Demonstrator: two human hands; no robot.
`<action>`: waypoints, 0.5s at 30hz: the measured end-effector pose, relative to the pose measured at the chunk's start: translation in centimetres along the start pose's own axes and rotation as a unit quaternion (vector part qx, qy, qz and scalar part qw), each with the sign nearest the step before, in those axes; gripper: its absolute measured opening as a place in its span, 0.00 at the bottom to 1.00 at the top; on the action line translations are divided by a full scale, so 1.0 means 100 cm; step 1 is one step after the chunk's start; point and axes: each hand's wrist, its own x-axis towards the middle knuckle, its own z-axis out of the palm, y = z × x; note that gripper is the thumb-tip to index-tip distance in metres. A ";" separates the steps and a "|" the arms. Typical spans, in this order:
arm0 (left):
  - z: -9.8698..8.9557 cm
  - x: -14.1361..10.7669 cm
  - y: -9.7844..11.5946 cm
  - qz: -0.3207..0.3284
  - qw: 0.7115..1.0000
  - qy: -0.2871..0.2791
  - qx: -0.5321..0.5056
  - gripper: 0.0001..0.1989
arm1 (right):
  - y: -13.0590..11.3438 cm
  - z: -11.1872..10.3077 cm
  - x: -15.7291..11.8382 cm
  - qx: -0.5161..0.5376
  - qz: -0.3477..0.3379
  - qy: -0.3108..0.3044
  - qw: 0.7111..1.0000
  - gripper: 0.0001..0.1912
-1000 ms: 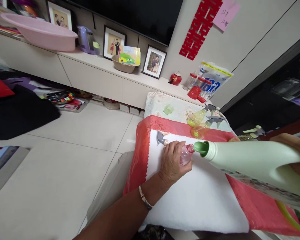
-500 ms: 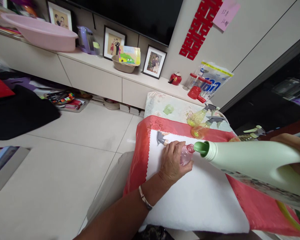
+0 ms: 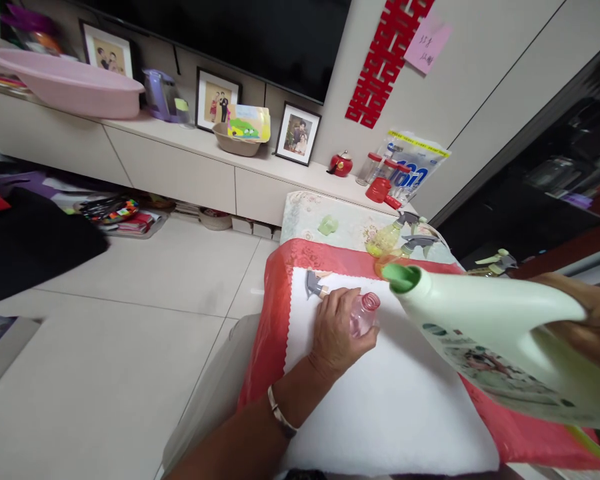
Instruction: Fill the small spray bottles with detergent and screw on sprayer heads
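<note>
My left hand (image 3: 336, 332) is wrapped round a small clear pink bottle (image 3: 364, 313) with an open neck, over the white mat (image 3: 390, 413). At the right, my right hand (image 3: 593, 313) grips the handle of a large pale green jug (image 3: 485, 300). The jug is tilted, and its green spout (image 3: 401, 277) is up and right of the bottle's mouth, apart from it. A grey spray head (image 3: 314, 285) lies on the mat just beyond my left hand.
Spray bottles (image 3: 384, 239) stand at the table's far right, near a green cap (image 3: 328, 225). A red cloth (image 3: 275, 300) borders the mat. Beyond, a cabinet (image 3: 180, 167) holds a pink basin (image 3: 75, 87), photo frames and red-lidded jars (image 3: 370, 168).
The jug's spout has moved up and away from the pink bottle's mouth, and the jug's label side shows more. My left hand still holds the bottle. The view has shifted slightly.
</note>
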 end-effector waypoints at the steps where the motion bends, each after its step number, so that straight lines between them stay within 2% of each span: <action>1: 0.000 0.000 0.000 -0.002 1.000 0.005 -0.006 0.31 | -0.007 0.000 -0.004 -0.006 0.020 -0.035 0.999 0.25; 3: 0.000 0.000 0.000 -0.007 1.000 0.017 -0.019 0.28 | -0.025 0.002 -0.013 0.017 0.105 -0.028 0.994 0.25; 6: -0.003 0.000 0.000 -0.011 0.999 0.018 -0.050 0.20 | -0.048 0.015 -0.024 0.135 0.195 0.045 0.970 0.20; 10: -0.008 0.000 -0.004 -0.035 0.995 -0.002 -0.095 0.17 | -0.049 0.059 -0.030 0.283 0.205 0.160 0.923 0.11; 15: -0.008 0.001 -0.011 -0.107 0.988 -0.010 -0.114 0.18 | -0.038 0.133 -0.022 0.392 0.176 0.219 0.876 0.16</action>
